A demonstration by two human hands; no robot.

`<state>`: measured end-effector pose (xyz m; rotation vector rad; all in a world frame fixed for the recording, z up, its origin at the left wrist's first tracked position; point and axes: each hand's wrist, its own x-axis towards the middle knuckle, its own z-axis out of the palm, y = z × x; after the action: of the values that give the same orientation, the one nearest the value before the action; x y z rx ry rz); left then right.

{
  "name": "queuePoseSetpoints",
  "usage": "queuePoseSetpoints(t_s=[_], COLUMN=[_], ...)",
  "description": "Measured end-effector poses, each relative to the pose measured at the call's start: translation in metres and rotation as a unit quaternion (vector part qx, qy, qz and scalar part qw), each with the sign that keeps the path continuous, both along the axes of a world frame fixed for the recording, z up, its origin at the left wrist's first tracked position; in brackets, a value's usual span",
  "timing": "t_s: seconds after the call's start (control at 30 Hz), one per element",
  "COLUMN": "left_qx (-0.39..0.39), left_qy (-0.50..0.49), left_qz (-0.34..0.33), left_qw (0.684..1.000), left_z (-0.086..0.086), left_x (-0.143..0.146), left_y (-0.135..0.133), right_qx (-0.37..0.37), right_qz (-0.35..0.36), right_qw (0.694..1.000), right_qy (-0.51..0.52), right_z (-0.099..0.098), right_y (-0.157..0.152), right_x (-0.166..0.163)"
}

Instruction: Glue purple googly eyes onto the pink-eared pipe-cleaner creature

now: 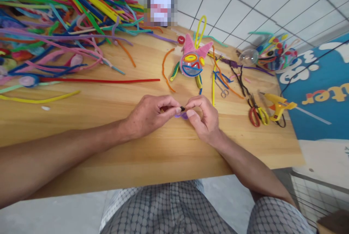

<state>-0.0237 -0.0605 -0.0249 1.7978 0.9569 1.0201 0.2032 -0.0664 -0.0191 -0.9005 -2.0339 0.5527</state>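
My left hand (148, 116) and my right hand (204, 117) meet over the middle of the wooden table (109, 146). Both pinch a small piece of dark pipe cleaner (182, 109) between fingertips, and its black tip shows between the hands. A bit of purple pipe cleaner (180, 116) lies just under the fingers. Beyond the hands stands a pipe-cleaner figure (193, 61) with pink ears, a yellow loop on top and a colourful round face.
A big heap of coloured pipe cleaners (60, 16) fills the far left. A long red pipe cleaner (103, 80) lies ahead of my left hand. Small scissors (223, 91), red-and-yellow scissors (257, 115), a yellow glue gun (278, 106) and another craft figure (275, 54) lie at the right.
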Motion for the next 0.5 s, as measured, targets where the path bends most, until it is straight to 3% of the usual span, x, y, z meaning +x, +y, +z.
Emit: queuePoseSetpoints(t_s=[0.2,0.5], left_qx=[-0.082,-0.113], left_qy=[-0.025,-0.049], left_qz=[-0.002,-0.013], left_qw=[0.996,0.992], left_z=[0.0043,0.0039], left_x=[0.0007,0.0020], left_y=[0.0025,0.0035], right_qx=[-0.005,-0.018], right_qz=[-0.013,-0.036], right_qw=[1.000,0.999], right_qy=[-0.006,-0.011], right_z=[-0.0006,-0.0014], right_y=[-0.0003,-0.0001], right_x=[-0.0025,-0.0043])
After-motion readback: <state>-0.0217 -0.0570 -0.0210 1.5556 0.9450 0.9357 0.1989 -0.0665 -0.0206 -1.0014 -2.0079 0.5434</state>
